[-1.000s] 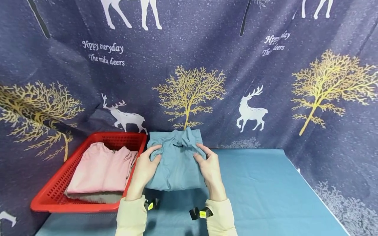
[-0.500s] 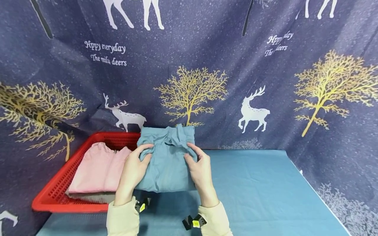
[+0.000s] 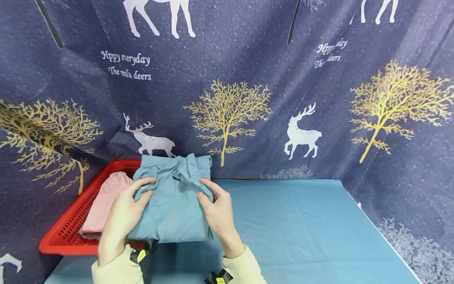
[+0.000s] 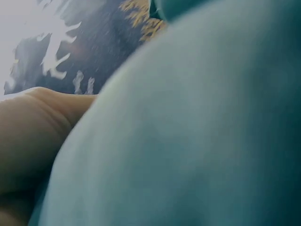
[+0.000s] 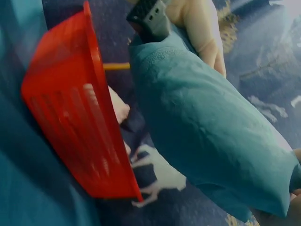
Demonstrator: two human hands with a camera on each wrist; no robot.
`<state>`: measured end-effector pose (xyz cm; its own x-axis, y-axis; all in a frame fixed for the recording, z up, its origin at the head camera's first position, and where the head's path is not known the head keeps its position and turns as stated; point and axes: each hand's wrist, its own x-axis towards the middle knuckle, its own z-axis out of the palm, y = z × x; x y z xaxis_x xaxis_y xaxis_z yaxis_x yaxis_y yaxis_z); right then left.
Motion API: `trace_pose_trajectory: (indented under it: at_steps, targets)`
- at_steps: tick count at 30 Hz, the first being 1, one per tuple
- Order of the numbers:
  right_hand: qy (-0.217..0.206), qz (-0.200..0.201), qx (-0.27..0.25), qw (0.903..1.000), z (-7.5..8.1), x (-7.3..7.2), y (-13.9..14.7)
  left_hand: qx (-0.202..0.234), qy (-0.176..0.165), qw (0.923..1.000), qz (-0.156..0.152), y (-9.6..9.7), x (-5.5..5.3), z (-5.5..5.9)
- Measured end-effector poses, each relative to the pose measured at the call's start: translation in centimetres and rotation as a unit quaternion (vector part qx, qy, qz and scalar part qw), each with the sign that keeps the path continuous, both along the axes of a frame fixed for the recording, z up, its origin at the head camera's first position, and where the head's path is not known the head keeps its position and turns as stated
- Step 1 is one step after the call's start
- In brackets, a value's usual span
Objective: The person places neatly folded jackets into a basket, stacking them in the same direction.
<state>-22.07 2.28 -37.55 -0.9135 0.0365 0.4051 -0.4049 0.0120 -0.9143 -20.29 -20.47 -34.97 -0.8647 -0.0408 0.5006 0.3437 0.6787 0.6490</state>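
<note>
A folded blue-green garment (image 3: 177, 215) with a gathered, tied band near its top is held up between both hands, overlapping the basket's right part in the head view. My left hand (image 3: 124, 211) grips its left side, thumb and fingers at the front. On the opposite side my right hand (image 3: 220, 209) grips it the same way. Blurred cloth of the garment (image 4: 183, 122) fills most of the left wrist view. From the right wrist, the garment (image 5: 202, 122) appears as a thick folded bundle, raised above the rim of the red basket (image 5: 70, 108).
The red plastic basket (image 3: 72, 250) stands at the left of the blue-covered table (image 3: 301, 228). In it lies a folded pink garment (image 3: 106, 201) on greyish cloth, partly hidden now. A dark curtain (image 3: 248, 59) with deer and trees hangs behind the table.
Both hands have carried the blue-green garment leftward, from beside the basket to over its right part. It now covers much of the pink garment in the head view.
</note>
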Motion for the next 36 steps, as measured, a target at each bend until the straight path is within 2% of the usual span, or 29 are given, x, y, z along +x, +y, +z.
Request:
trace_pose_trajectory:
  at_steps: [7, 11, 14, 18, 23, 26, 29, 32, 36]
  targets:
    - [0.037, -0.008, 0.076, 0.9964, 0.5, -0.2, -3.1, -0.011, -0.001, 0.9998, 0.013, -3.3, 0.4, -0.3]
    - [0.047, 0.001, 0.109, 0.9929, 0.7, -0.8, -5.0, -0.052, -0.009, 0.9984, 0.021, -5.2, 0.6, 0.4]
    - [0.055, -0.002, 0.126, 0.9905, 0.8, -1.4, -6.3, -0.103, -0.016, 0.9944, 0.018, -6.6, 0.1, 1.4]
    - [0.054, -0.009, 0.137, 0.9891, 0.7, -2.4, -8.3, -0.16, -0.043, 0.9861, -0.007, -8.7, -1.2, 2.7]
    - [0.034, -0.02, 0.148, 0.9883, 0.1, -3.6, -10.8, -0.184, -0.124, 0.9736, -0.054, -11.8, -3.4, 3.2]
    - [0.022, -0.029, 0.167, 0.9852, -0.6, -4.4, -12.3, -0.179, -0.174, 0.966, -0.068, -13.6, -4.9, 2.8]
    - [0.01, -0.029, 0.204, 0.9784, -1.2, -5.0, -13.5, -0.178, -0.198, 0.9607, -0.077, -15.2, -6.3, 2.0]
    - [-0.003, -0.021, 0.25, 0.968, -1.5, -5.5, -14.2, -0.181, -0.217, 0.9549, -0.09, -16.2, -7.4, 0.9]
    - [-0.006, -0.013, 0.31, 0.9506, -1.7, -5.9, -14.8, -0.192, -0.245, 0.9447, -0.103, -17.0, -8.3, -0.1]
